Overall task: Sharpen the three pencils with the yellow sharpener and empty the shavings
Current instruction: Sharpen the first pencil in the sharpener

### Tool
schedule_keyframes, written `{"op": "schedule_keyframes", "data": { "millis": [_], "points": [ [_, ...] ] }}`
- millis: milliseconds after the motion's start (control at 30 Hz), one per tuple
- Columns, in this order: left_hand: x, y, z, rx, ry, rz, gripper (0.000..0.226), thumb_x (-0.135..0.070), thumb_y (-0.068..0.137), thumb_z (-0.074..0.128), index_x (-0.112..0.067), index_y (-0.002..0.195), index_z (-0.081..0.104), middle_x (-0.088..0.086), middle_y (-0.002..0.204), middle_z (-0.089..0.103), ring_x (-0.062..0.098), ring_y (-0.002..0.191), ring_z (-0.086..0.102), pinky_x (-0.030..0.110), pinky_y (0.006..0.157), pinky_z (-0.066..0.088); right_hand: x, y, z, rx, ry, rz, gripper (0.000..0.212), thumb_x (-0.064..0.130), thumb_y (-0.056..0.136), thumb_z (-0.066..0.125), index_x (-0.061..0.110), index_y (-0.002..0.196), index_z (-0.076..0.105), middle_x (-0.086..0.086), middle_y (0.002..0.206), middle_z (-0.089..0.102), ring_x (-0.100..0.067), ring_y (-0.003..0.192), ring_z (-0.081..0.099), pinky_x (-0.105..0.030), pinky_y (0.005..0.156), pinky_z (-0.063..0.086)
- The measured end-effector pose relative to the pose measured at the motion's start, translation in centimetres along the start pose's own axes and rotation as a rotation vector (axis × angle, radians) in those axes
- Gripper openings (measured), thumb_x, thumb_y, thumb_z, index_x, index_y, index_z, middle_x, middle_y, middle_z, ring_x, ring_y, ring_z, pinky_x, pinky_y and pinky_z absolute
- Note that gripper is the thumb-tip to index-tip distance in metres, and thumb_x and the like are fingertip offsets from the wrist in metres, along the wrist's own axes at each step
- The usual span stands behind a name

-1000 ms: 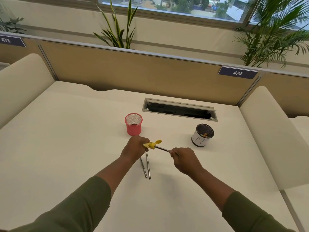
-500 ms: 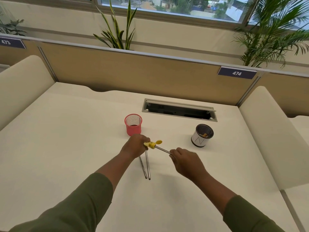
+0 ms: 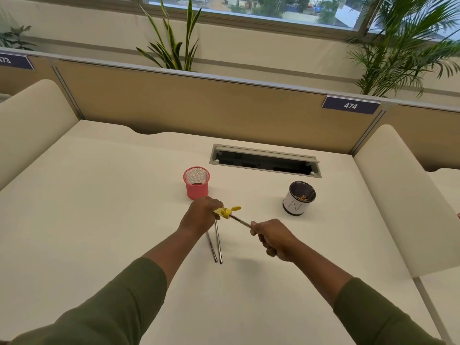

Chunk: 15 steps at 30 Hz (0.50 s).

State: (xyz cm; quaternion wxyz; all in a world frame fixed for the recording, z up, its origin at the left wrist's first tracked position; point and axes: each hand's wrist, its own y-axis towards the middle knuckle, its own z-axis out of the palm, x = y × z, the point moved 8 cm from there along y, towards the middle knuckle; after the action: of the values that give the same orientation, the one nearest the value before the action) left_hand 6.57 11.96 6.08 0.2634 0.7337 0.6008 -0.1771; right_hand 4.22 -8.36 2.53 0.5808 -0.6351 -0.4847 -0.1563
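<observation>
My left hand (image 3: 200, 215) grips the yellow sharpener (image 3: 226, 211) above the white desk; its small lid sticks out to the right. One dark pencil (image 3: 239, 220) runs from the sharpener's hole down-right into my right hand (image 3: 273, 239), which is closed on its back end. Two more dark pencils (image 3: 215, 245) lie side by side on the desk just below my left hand, their far ends hidden under it.
A pink mesh cup (image 3: 196, 183) stands just behind my left hand. A white cup with a dark inside (image 3: 297, 201) holds some shavings at the right. A cable slot (image 3: 265, 161) opens in the desk further back, before the wooden divider (image 3: 199, 105). Padded side panels flank the desk.
My right hand has turned on the pencil and its fingers have regripped; the sharpener and my left hand stay in place. The two lying pencils have not moved.
</observation>
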Motion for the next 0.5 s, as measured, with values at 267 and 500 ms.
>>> {"op": "schedule_keyframes", "data": {
  "millis": [267, 500],
  "points": [
    [-0.4, 0.1, 0.2, 0.023, 0.015, 0.009, 0.027, 0.011, 0.072, 0.064, -0.013, 0.078, 0.073, 0.006, 0.072, 0.07, 0.021, 0.069, 0.059, 0.021, 0.06, 0.041, 1.8, -0.9, -1.1, -0.133, -0.342, -0.32, 0.018, 0.036, 0.091, 0.057, 0.019, 0.086, 0.061, 0.008, 0.062, 0.054, -0.005, 0.047, 0.045, -0.018, 0.045, 0.032],
    [0.2, 0.6, 0.3, 0.112, -0.096, -0.075, 0.029, 0.01, 0.08, 0.058, -0.01, 0.093, 0.075, 0.011, 0.084, 0.067, 0.021, 0.071, 0.067, 0.036, 0.072, 0.059, 4.7, -4.4, 0.1, -0.535, -1.215, -1.113, 0.013, 0.021, 0.09, 0.064, 0.01, 0.083, 0.062, -0.003, 0.065, 0.051, -0.023, 0.05, 0.045, -0.032, 0.039, 0.034]
  ]
}}
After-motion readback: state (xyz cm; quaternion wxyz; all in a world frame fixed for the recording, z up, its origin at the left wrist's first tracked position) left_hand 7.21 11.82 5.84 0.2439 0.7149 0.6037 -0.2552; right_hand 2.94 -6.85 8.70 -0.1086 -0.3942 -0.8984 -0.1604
